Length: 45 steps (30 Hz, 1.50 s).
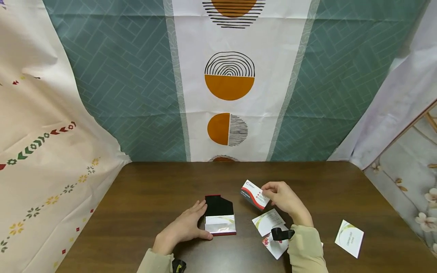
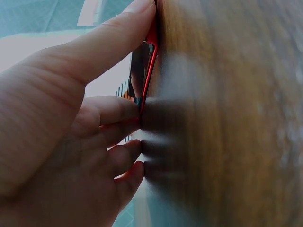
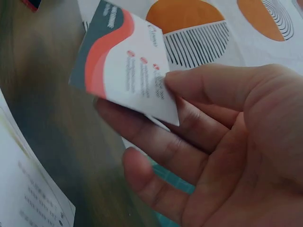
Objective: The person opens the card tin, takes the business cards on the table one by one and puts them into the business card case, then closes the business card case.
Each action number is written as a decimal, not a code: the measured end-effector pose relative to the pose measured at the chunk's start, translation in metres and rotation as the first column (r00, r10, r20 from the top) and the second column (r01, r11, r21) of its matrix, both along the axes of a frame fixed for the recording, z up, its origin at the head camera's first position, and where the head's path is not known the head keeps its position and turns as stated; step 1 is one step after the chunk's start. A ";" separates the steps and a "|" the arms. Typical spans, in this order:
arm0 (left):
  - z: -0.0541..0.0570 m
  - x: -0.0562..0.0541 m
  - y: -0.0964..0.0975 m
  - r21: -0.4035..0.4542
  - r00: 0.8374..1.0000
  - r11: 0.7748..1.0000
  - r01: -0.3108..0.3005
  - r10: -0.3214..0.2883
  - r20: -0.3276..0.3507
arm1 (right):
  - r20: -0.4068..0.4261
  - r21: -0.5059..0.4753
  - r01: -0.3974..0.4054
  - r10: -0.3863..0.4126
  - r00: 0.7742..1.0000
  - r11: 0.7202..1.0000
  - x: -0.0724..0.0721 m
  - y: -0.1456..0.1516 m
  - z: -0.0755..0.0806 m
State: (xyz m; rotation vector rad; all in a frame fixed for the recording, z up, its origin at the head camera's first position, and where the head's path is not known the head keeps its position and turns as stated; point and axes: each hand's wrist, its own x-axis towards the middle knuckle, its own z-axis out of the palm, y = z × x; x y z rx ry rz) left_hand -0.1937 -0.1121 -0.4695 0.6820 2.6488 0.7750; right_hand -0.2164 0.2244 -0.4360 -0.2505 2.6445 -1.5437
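1. Left hand [image 1: 186, 225]: fingers and thumb apart, just touching the left side and near corner of a flat black, red-edged case [image 1: 219, 207], open on the brown wooden worktop [image 1: 153, 189]. Looks light, so a bump could skid it.
2. Rectangular white, red and grey card [image 1: 254, 194]: up right of the case, pinched in the right hand's [image 1: 282, 196] grip. Pale edge underneath, maybe a second card; a loose pinch could drop it.
3. Two overlapping white printed cards [image 1: 269, 222]: a low wrist could drag them imo.
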 end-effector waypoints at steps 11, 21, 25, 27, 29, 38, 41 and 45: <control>-0.002 -0.001 -0.002 -0.002 1.000 1.000 -0.013 0.013 0.002 | -0.003 0.069 -0.084 0.085 0.996 0.994 -0.004 -0.021 0.007; -0.003 -0.003 0.001 -0.015 1.000 1.000 -0.012 0.011 -0.023 | -0.096 0.159 -0.164 0.181 0.979 0.974 -0.007 -0.049 0.012; -0.004 -0.002 0.000 -0.007 1.000 1.000 -0.015 0.015 -0.021 | -0.112 0.173 -0.166 0.187 0.976 0.971 -0.007 -0.055 0.011; -0.004 -0.002 0.000 -0.002 1.000 1.000 -0.014 0.014 -0.020 | -0.116 0.177 -0.167 0.190 0.975 0.970 -0.007 -0.056 0.010; -0.004 -0.001 0.000 -0.002 1.000 1.000 -0.013 0.013 -0.017 | -0.114 0.181 -0.169 0.191 0.975 0.969 -0.007 -0.057 0.009; -0.001 -0.001 0.002 0.003 0.999 1.000 -0.006 0.006 -0.031 | -0.118 0.199 -0.178 0.204 0.972 0.964 -0.010 -0.067 0.012; 0.000 -0.002 0.003 0.005 1.000 1.000 -0.006 0.006 -0.030 | -0.119 0.210 -0.188 0.216 0.969 0.960 -0.013 -0.074 0.013; 0.000 -0.002 0.004 0.003 1.000 1.000 0.000 0.000 -0.028 | -0.122 0.220 -0.201 0.231 0.965 0.955 -0.018 -0.082 0.010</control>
